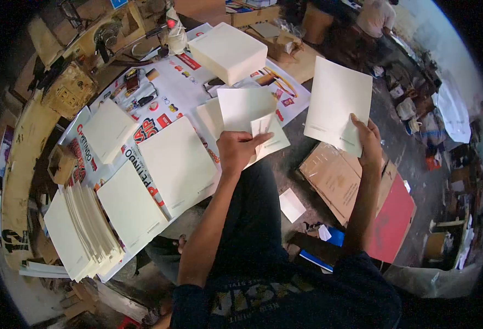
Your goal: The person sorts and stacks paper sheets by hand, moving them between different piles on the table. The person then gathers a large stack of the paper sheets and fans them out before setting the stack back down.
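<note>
Cream paper sheets are pinched in my left hand, its thumb lying across a small folded flap with faint print. My right hand is raised to the right and grips one cream sheet by its lower right edge; small print runs along the bottom. Beside my left forearm lies a flat stack of cream sheets, and further left sits another stack. At the table's near left end, a fanned pile of sheets stands partly spread. A thick block of paper rests behind my left hand.
Printed poster sheets cover the table, with one more paper stack at the left. Yellowish machinery borders the far left. On the floor at right are flattened cardboard and a red board. A person is in the background.
</note>
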`<state>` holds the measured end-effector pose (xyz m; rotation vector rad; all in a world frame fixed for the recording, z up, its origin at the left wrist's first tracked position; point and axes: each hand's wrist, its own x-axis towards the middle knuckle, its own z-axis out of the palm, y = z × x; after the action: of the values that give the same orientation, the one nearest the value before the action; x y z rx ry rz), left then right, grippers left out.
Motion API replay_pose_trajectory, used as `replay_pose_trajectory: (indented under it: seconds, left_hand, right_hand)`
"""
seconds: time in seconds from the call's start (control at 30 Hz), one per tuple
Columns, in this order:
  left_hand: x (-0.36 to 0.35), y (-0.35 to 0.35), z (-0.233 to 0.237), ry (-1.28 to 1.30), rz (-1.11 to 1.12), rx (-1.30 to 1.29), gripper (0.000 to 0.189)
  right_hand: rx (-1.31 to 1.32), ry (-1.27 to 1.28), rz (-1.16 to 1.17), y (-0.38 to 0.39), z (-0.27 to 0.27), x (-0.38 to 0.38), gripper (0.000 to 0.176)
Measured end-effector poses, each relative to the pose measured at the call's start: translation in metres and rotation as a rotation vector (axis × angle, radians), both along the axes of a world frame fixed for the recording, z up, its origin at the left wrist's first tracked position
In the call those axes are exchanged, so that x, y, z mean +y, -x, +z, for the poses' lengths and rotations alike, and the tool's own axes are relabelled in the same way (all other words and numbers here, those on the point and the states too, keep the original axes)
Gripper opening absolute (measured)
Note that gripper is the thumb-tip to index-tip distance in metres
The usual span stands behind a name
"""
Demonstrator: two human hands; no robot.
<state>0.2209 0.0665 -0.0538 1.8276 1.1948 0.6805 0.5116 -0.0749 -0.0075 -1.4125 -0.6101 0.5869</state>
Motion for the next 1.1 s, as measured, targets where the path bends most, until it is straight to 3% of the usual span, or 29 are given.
replay_pose_trajectory:
  seconds: [0.07, 0.13, 0.33, 0.4, 0.43, 0.47, 0.5, 0.53, 0.6, 0.67, 0.73, 0.77, 0.8, 0.87, 0.9, 0.93, 1.0, 1.03, 1.07, 1.1]
  left_hand:
    - [-0.001, 0.003, -0.007, 0.101, 0.036, -0.065, 0.039]
    - [-0.008, 0.010, 0.000, 0.313, 0.097, -0.588, 0.038]
    - [-0.013, 0.033, -0.001, 0.395, 0.076, -0.709, 0.031]
    - [-0.018, 0.046, -0.001, 0.452, 0.088, -0.796, 0.031]
    - [-0.019, 0.060, -0.002, 0.342, -0.071, -0.650, 0.035]
    - [-0.020, 0.074, -0.004, 0.229, -0.225, -0.496, 0.041]
    - [-0.030, 0.090, 0.016, 0.000, -0.174, -0.142, 0.047]
    - [-0.036, 0.104, 0.015, 0.006, -0.163, -0.132, 0.047]
    - [-0.046, 0.128, 0.013, -0.464, -0.051, 0.346, 0.048]
    - [-0.044, 0.139, 0.000, -0.515, -0.023, 0.267, 0.045]
    - [-0.037, 0.147, -0.004, -0.340, -0.093, 0.132, 0.035]
    - [-0.034, 0.153, -0.007, -0.341, -0.079, 0.127, 0.035]
    - [-0.032, 0.161, -0.009, -0.235, -0.068, 0.001, 0.029]
    - [-0.037, 0.176, -0.009, -0.163, 0.067, -0.149, 0.017]
    - [-0.044, 0.189, -0.003, -0.119, 0.208, -0.181, 0.014]
    - [-0.052, 0.206, 0.004, -0.073, 0.345, -0.210, 0.011]
    - [-0.068, 0.247, 0.016, -0.059, 0.387, -0.454, 0.010]
    - [-0.076, 0.263, 0.025, -0.040, 0.300, -0.530, 0.013]
    - [-0.073, 0.278, 0.026, -0.164, 0.141, -0.409, 0.035]
    - [-0.080, 0.287, 0.030, -0.200, 0.125, -0.030, 0.047]
  right_hand:
    - [0.049, 0.020, 0.052, -0.006, 0.000, 0.005, 0.034]
    - [0.047, 0.044, 0.098, -0.015, -0.010, 0.016, 0.034]
    - [-0.128, 0.220, 0.226, 0.013, -0.021, 0.050, 0.035]
    - [-0.087, 0.274, 0.388, 0.023, -0.051, 0.070, 0.034]
    - [-0.202, 0.307, 0.396, 0.051, -0.049, 0.076, 0.033]
    - [-0.143, 0.203, 0.554, 0.058, -0.068, 0.084, 0.033]
    - [-0.158, 0.212, 0.593, 0.074, -0.068, 0.088, 0.035]
    - [-0.169, 0.225, 0.636, 0.087, -0.068, 0.089, 0.037]
    - [-0.018, 0.201, 0.674, 0.062, -0.113, 0.093, 0.040]
    - [0.114, 0.177, 0.711, 0.060, -0.124, 0.103, 0.043]
    - [0.090, 0.147, 0.527, 0.075, -0.099, 0.104, 0.045]
    - [0.480, 0.166, 0.653, 0.080, -0.080, 0.099, 0.046]
    - [0.474, 0.170, 0.668, 0.089, -0.069, 0.095, 0.046]
    - [0.062, 0.313, 0.429, 0.107, -0.060, 0.092, 0.047]
    - [-0.141, 0.203, 0.597, 0.103, -0.071, 0.094, 0.044]
    - [-0.140, 0.201, 0.613, 0.112, -0.067, 0.096, 0.044]
    - [0.022, 0.159, 0.589, 0.130, -0.058, 0.096, 0.044]
    - [0.100, 0.158, 0.577, 0.144, -0.055, 0.098, 0.041]
    - [0.111, 0.164, 0.590, 0.160, -0.058, 0.102, 0.041]
    - [0.086, 0.158, 0.638, 0.177, -0.059, 0.108, 0.041]
